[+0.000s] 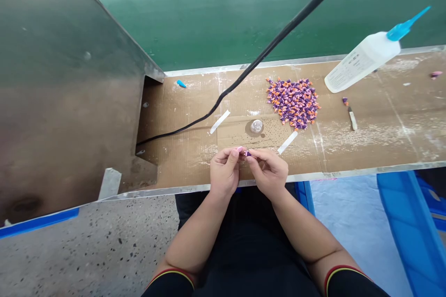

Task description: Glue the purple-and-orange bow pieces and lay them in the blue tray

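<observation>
Both of my hands meet at the near edge of the cardboard [188, 158], fingers pinched closed. With my left hand [225, 172] I grip a small pink piece [239, 149] between thumb and fingers; with my right hand [270, 171] I grip a small purple piece [247, 153], close beside the pink one.

Just beyond my fingers, a small clear round container [256, 126] sits on a dark, wet-looking patch, between two pale strips of tape [219, 121]. Far and to the right of it lies a heap of purple, pink and orange pieces [294, 102]. Further right I have a white bottle [362, 62] with a blue nozzle [399, 31], and nearer me a small tool with a pale handle [353, 120], a loose purple-and-orange piece [345, 101] near its tip. A small blue cap [181, 83] lies far left, and a black cable [275, 42] crosses above the cardboard.
</observation>
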`<state>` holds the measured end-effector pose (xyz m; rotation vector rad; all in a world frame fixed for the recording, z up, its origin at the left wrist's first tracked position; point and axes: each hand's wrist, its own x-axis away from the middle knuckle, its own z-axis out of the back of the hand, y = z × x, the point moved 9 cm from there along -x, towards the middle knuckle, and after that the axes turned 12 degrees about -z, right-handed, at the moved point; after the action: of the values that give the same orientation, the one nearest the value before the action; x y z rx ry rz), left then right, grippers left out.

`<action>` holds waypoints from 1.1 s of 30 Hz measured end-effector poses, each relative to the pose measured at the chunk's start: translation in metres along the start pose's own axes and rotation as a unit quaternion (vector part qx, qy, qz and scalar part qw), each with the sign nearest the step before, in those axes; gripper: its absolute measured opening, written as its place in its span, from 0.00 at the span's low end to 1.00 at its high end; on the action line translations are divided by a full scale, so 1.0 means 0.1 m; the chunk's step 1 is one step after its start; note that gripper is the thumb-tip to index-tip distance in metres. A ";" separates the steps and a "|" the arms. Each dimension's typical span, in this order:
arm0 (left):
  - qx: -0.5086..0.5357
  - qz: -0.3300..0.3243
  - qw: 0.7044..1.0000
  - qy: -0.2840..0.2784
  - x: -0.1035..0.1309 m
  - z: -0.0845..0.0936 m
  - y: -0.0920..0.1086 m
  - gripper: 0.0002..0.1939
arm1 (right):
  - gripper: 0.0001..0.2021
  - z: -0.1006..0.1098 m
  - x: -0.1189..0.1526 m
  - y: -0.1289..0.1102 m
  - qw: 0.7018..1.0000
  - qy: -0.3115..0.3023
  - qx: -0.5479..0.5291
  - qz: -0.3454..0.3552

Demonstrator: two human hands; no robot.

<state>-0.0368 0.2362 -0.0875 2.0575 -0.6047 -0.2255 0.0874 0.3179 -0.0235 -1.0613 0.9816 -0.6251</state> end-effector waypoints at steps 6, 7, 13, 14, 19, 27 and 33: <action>0.001 0.010 1.000 -0.003 0.02 0.01 -0.04 0.19 | 0.09 -0.01 -0.01 -0.05 0.999 0.024 0.022 0.004; 0.001 0.007 1.000 -0.005 0.02 0.01 -0.04 0.18 | 0.09 -0.01 -0.01 -0.05 0.999 0.024 0.023 0.001; -0.018 -0.025 0.999 -0.017 0.02 0.00 -0.01 0.18 | 0.09 -0.01 -0.02 -0.03 0.999 0.020 0.025 -0.007; -0.026 -0.039 0.999 -0.020 0.02 0.00 0.01 0.17 | 0.09 -0.01 -0.01 -0.03 0.999 0.021 0.026 -0.005; -0.125 -0.148 0.980 -0.048 0.06 -0.01 0.16 0.11 | 0.09 0.01 0.01 -0.04 0.998 0.040 0.046 0.004; -0.197 -0.241 0.947 -0.078 0.14 -0.09 0.33 0.04 | 0.08 0.04 0.03 -0.07 0.996 0.058 0.064 0.032; -0.226 -0.270 0.929 -0.111 0.16 -0.15 0.38 0.05 | 0.08 0.06 0.01 -0.07 0.997 0.058 0.041 0.026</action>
<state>-0.0298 0.2230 -0.0460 1.7097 -0.0792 -0.8478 0.0935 0.3166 -0.0163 -0.9316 1.0727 -0.6850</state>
